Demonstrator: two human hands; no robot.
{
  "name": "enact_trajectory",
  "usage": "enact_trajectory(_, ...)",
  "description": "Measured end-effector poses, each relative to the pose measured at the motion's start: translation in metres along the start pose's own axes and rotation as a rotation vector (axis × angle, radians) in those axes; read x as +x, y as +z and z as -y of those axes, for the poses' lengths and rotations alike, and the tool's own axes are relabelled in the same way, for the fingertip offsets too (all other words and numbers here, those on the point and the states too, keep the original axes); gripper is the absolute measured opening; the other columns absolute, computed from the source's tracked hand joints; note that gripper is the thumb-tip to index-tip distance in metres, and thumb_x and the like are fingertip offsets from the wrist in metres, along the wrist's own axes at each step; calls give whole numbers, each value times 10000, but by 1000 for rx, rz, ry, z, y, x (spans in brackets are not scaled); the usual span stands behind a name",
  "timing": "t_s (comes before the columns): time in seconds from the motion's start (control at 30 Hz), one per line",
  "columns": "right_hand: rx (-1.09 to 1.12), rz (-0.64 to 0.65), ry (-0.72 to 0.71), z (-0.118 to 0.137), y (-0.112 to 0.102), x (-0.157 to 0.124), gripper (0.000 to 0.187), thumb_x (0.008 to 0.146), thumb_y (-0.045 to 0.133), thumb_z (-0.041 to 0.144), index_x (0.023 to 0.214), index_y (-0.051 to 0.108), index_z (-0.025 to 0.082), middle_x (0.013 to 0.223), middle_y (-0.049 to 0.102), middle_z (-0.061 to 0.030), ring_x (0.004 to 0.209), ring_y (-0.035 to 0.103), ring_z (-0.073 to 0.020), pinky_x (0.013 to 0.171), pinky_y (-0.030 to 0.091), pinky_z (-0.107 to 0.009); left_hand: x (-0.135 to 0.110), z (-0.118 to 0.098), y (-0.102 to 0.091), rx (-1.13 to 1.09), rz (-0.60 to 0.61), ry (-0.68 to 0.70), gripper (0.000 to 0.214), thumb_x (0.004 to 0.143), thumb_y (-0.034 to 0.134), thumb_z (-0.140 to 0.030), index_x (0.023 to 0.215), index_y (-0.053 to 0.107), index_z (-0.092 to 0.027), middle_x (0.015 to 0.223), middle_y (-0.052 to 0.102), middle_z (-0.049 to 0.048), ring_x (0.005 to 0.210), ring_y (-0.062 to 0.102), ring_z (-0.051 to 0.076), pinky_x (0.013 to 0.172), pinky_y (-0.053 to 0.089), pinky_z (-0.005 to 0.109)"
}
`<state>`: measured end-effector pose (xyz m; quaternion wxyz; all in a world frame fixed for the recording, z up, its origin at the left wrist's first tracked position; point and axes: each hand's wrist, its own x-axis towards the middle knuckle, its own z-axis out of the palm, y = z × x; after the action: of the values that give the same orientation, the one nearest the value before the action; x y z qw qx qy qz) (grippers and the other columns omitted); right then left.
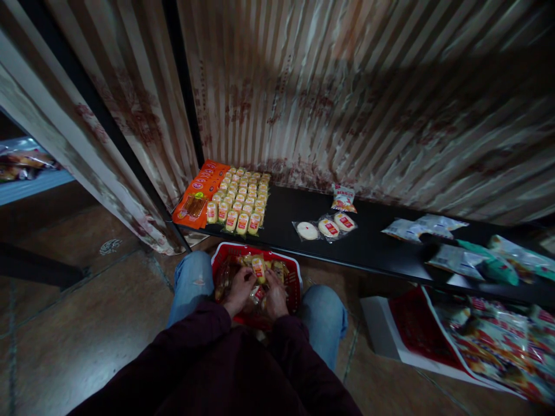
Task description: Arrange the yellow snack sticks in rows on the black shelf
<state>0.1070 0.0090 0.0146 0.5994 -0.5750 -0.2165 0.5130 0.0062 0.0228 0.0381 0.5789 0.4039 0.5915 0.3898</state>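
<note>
Between my knees stands a red plastic basket (298, 276) holding several wrapped snacks. Over it, a small wrapped cake (258, 267) with a yellow and red label is upright between my two hands. My left hand (241, 289) has its fingers curled against the cake's lower left side. On the other side, my right hand (276, 293) grips the cake's edge with its fingers. Below the cake, a clear wrapper with a red label (257, 294) shows between the palms. Similar wrapped cakes (243, 199) stand in tight rows on the shelf ahead.
The black low shelf (281, 225) also bears orange packets (195, 199), round wrapped cakes (328, 226), a snack bag (344, 198) and silvery packets (405, 229). A box of snack bags (498, 335) sits at the right. Behind hangs a striped curtain (303, 86); a dark post (184, 81) rises left.
</note>
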Motion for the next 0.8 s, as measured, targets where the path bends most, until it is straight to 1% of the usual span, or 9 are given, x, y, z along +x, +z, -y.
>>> enact_trajectory(0.07,87,3,97,5,2,-4,424,689,681,416,1059,716,212,1102,748,-71,991,701,-242,844,564,-370,2,-2,2,-12,-45,17,120,798,550,-119,895,585,-180,933,674,32,882,621,134,812,476,225)
enact_trajectory(0.13,148,14,144,10,4,-8,459,668,705,377,1098,703,218,1127,741,-62,1043,687,-242,904,544,-379,3,-5,2,7,-73,33,115,787,550,-92,857,563,-183,901,657,23,865,611,128,811,469,223)
enact_trajectory(0.2,189,13,152,13,6,-11,488,645,725,340,1117,698,220,1122,744,-59,1054,685,-241,929,534,-380,4,-9,2,46,-64,50,99,788,545,-90,809,554,-186,854,642,15,829,597,126,798,463,220)
enact_trajectory(0.33,239,0,132,13,7,-13,535,634,744,324,1156,684,221,1090,753,-69,1021,697,-245,907,546,-383,1,-16,3,104,-13,77,90,798,540,-126,742,567,-191,798,641,8,813,588,134,800,453,219)
enact_trajectory(0.4,216,-1,92,12,7,-14,544,646,751,350,1169,674,224,1115,744,-69,1033,691,-242,911,542,-376,-2,-17,4,70,-1,76,79,799,533,-144,752,580,-188,812,651,12,827,595,138,803,455,220)
enact_trajectory(0.47,170,-8,25,12,7,-13,544,660,755,382,1172,665,223,1183,715,-72,1079,669,-238,940,524,-370,-4,-17,5,16,8,69,72,799,527,-170,782,596,-185,837,661,15,831,602,142,798,460,226)
enact_trajectory(0.57,61,-41,-70,11,6,-10,528,673,738,412,1156,657,215,1254,673,-77,1138,628,-233,982,489,-366,-7,-18,7,-51,16,59,84,794,541,-214,815,616,-182,869,672,24,846,612,151,808,466,239)
enact_trajectory(0.67,-74,-70,-157,10,6,-6,497,668,703,416,1114,648,204,1216,678,-78,1120,616,-225,994,466,-367,-9,-21,9,-78,6,58,91,786,574,-242,827,627,-181,908,681,39,891,619,161,842,464,248)
enact_trajectory(0.8,-246,-124,-287,12,7,-5,429,680,643,388,1059,635,187,1123,685,-89,1062,611,-223,1004,438,-387,-10,-24,11,-91,19,31,134,804,583,-246,900,644,-176,992,695,55,953,628,166,871,465,245)
